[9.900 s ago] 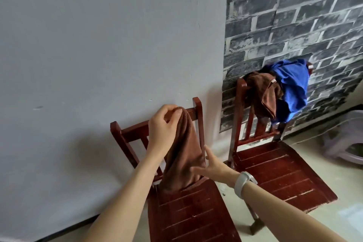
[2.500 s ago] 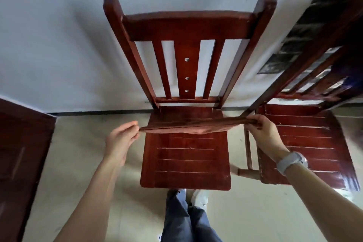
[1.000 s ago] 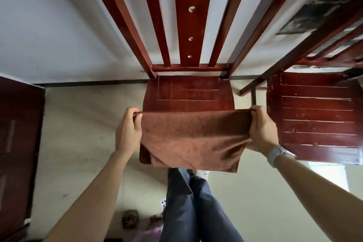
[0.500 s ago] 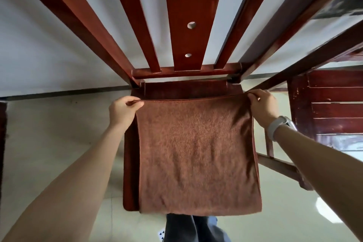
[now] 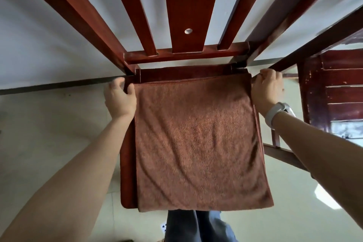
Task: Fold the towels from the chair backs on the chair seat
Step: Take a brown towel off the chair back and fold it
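Towel lies spread flat on the chair seat. My left hand and right hand each pinch one far corner, holding the cloth straight for folding.

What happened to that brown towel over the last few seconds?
The brown towel came off the chair back, was stretched out between both hands, and now lies spread flat over the chair seat. The left hand and right hand still grip its far corners. The chair has not moved.
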`<move>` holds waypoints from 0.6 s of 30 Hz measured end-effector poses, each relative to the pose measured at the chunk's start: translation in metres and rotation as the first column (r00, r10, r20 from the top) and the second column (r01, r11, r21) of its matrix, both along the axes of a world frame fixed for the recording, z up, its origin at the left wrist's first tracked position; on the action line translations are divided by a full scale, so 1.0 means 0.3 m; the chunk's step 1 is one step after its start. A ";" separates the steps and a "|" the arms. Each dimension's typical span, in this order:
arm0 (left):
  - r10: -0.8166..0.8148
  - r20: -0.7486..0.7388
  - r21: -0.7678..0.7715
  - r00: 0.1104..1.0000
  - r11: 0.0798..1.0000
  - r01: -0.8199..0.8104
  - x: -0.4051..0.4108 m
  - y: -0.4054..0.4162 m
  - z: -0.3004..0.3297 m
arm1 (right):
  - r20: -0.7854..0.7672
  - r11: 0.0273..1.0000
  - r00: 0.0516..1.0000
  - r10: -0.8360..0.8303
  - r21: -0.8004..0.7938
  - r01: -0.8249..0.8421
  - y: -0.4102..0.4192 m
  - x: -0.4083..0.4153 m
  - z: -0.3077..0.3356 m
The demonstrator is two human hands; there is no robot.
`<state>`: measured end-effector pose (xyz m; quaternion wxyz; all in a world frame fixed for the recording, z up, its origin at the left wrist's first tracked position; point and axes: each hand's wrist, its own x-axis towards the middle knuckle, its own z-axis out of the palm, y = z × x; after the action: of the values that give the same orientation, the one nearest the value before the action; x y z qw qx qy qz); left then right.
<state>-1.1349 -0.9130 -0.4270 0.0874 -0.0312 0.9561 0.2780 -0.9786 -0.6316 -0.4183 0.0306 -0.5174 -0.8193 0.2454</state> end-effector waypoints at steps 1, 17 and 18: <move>-0.074 -0.096 -0.076 0.993 0.995 0.066 0.036 -0.012 0.008 | 0.015 0.986 0.993 0.120 0.114 -0.121 -0.029 0.030 0.008; -0.482 -0.170 -0.307 0.859 0.855 0.419 -0.024 -0.016 -0.073 | 0.240 0.812 0.848 0.473 0.256 -0.525 -0.066 -0.035 -0.074; -0.469 -0.174 -0.270 0.866 0.868 0.416 -0.036 -0.015 -0.078 | 0.215 0.847 0.879 0.425 0.249 -0.471 -0.063 -0.038 -0.075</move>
<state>-1.1456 -0.9175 -0.4504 0.0317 0.2135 0.9660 0.1425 -0.9901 -0.6505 -0.4407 -0.0138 -0.3182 -0.9444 0.0812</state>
